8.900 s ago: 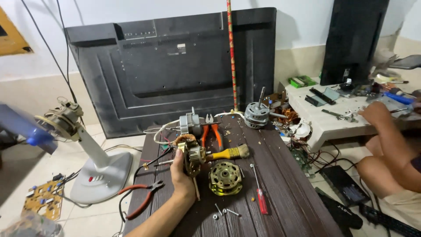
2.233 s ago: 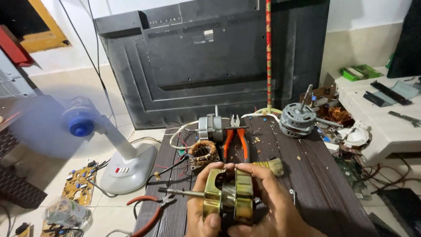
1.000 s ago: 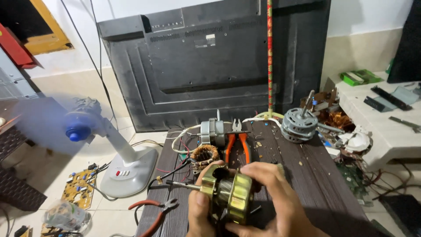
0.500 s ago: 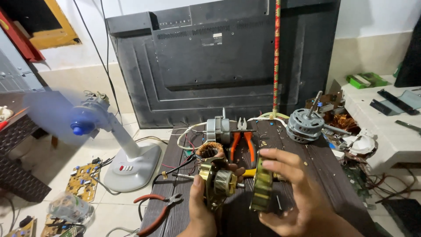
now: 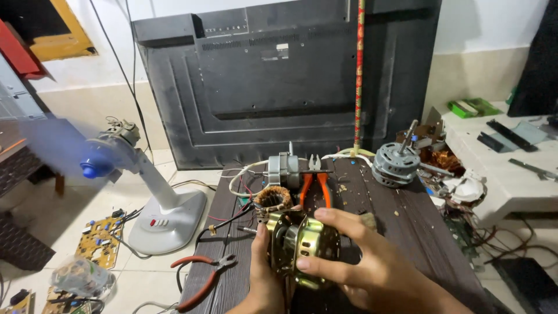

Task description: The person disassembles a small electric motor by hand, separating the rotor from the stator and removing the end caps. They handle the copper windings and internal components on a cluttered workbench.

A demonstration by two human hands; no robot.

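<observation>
While both of your hands close around the brass-coloured fan motor (image 5: 302, 250), it sits low in the view, lifted just above the near part of the dark wooden desk (image 5: 418, 232). Your right hand (image 5: 360, 261) wraps the motor from the right side: the thumb lies across the top of the housing, the fingers curl under its lower rim, and the grip is partly closed on the metal. Your left hand (image 5: 261, 279) cups the motor from below and from the left, with its thumb pressed upright against the housing's edge. The housing is a stamped, shiny yellow shell with cut-out slots, and a short steel shaft (image 5: 247, 230) juts out to the left.

Just beyond the motor lies a copper-wound stator (image 5: 273, 199), and behind that a grey motor block (image 5: 283, 171) with white and red leads. Orange-handled pliers (image 5: 314, 183) lie beside it, jaws pointing away from you. A grey round motor (image 5: 396, 164) with an upright shaft stands at the far right of the desk.

Against the wall leans the black back of a flat television (image 5: 279, 81), bearing a small pale rectangular label near its top centre. A green flat package (image 5: 471, 107) rests on the white side surface to the right. On the floor to the left stand a white fan stand (image 5: 157, 203), red-handled pliers (image 5: 200, 273) and a yellow circuit board (image 5: 99, 239).
</observation>
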